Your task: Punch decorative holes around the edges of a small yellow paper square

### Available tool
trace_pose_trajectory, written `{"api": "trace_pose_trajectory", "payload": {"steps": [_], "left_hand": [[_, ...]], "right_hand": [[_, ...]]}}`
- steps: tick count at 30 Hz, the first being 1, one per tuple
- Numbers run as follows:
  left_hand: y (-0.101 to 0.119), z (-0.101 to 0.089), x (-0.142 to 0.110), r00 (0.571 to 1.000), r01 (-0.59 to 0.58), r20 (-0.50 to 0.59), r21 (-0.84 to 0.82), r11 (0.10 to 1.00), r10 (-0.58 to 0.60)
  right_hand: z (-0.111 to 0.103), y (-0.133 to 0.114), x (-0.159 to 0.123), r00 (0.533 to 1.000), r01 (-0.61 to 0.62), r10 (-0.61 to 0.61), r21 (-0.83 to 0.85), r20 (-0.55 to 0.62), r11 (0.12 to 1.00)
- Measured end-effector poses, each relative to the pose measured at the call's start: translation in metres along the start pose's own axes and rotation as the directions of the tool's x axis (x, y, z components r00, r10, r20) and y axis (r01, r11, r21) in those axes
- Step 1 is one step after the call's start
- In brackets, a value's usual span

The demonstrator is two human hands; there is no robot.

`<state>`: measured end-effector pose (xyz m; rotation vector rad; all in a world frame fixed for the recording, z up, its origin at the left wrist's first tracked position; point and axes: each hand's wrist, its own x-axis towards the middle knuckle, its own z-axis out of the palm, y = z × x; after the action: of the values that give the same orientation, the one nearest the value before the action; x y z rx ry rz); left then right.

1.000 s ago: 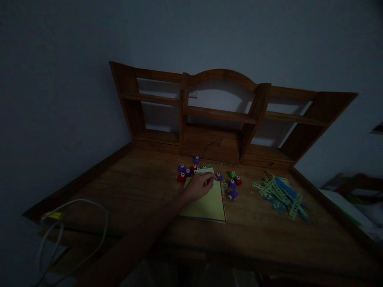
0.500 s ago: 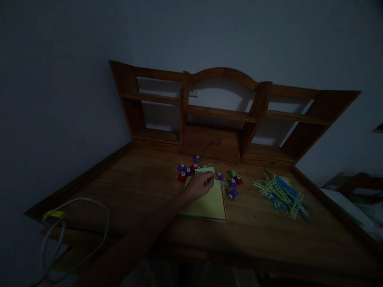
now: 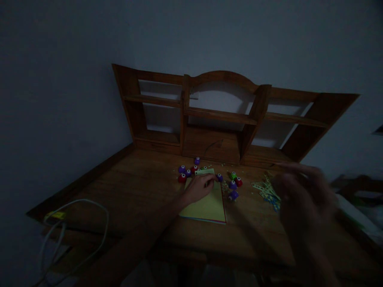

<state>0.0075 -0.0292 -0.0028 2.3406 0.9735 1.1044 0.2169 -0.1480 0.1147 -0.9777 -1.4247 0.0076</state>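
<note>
My left hand (image 3: 199,188) rests over a yellow pad (image 3: 206,207) with a red edge. Its fingers are curled together, and whatever they may hold is hidden. A pale green strip (image 3: 204,172) shows just beyond the knuckles. Close to those fingertips sits a purple knob-like piece with a white-ringed top (image 3: 219,177). My right hand (image 3: 306,195) is raised at the right, smeared by motion, so its grip cannot be read. Behind it, partly covered, lies a pile of pale green and blue perforated plastic pieces (image 3: 266,190).
Several similar purple, red and green pieces flank the pad, such as a red one (image 3: 182,178) and a tipped purple one (image 3: 233,195). Tiny pale bits are scattered about. A wooden shelf unit (image 3: 220,115) backs the desk. A white cable (image 3: 104,215) loops at the left.
My right hand has come into view at the right, in front of the plastic pile, casting a shadow on the desk. My left hand has stayed in place on the pad.
</note>
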Motion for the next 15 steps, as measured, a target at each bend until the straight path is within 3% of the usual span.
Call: {"api": "trace_pose_trajectory", "payload": {"steps": [2, 5, 10, 13, 15], "left_hand": [[0.0, 0.001, 0.0, 1.0, 0.0, 0.003, 0.008, 1.0, 0.0], [0.001, 0.004, 0.0, 1.0, 0.025, -0.017, 0.027, 0.999, -0.024], [-0.01, -0.004, 0.005, 0.981, 0.178, -0.102, 0.141, 0.974, -0.164], [-0.031, -0.022, 0.014, 0.968, 0.245, -0.096, 0.197, 0.949, -0.23], [-0.049, -0.036, 0.022, 0.967, 0.253, -0.099, 0.263, 0.931, -0.235]], "right_hand": [[0.017, 0.022, 0.006, 0.999, -0.026, 0.027, -0.049, 0.028, 0.998], [0.041, 0.066, 0.01, 0.975, 0.019, 0.02, -0.172, 0.221, 0.985], [0.062, 0.139, -0.008, 0.875, 0.244, -0.014, -0.416, 0.484, 0.876], [0.065, 0.17, -0.021, 0.861, 0.256, 0.02, -0.467, 0.509, 0.846], [0.063, 0.18, -0.024, 0.87, 0.179, 0.087, -0.474, 0.486, 0.862]]}}
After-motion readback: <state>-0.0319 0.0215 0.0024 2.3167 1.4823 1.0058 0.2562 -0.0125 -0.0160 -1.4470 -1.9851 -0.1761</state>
